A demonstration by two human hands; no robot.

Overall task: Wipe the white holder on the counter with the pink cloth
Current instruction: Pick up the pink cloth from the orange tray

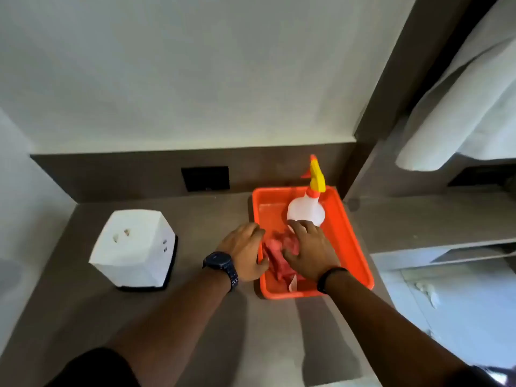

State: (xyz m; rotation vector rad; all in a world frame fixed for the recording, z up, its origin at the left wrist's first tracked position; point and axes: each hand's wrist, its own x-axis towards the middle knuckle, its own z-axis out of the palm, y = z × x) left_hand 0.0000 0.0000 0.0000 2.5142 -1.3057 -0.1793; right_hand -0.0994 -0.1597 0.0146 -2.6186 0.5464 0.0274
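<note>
Both arms reach forward, close together. The left hand [245, 254] is palm down with its fingers bent a little. The right hand [310, 251] is palm down too, fingers spread wide. Each wrist wears a dark band.

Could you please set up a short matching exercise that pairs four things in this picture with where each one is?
Things:
1. pink cloth
2. white holder
3. spray bottle
4. watch

Places:
A. left wrist
B. on the counter, left of the orange tray
C. upright at the tray's far end
D. in the tray, under both hands

Pairs: 1-D, 2-B, 3-C, 4-A
</note>
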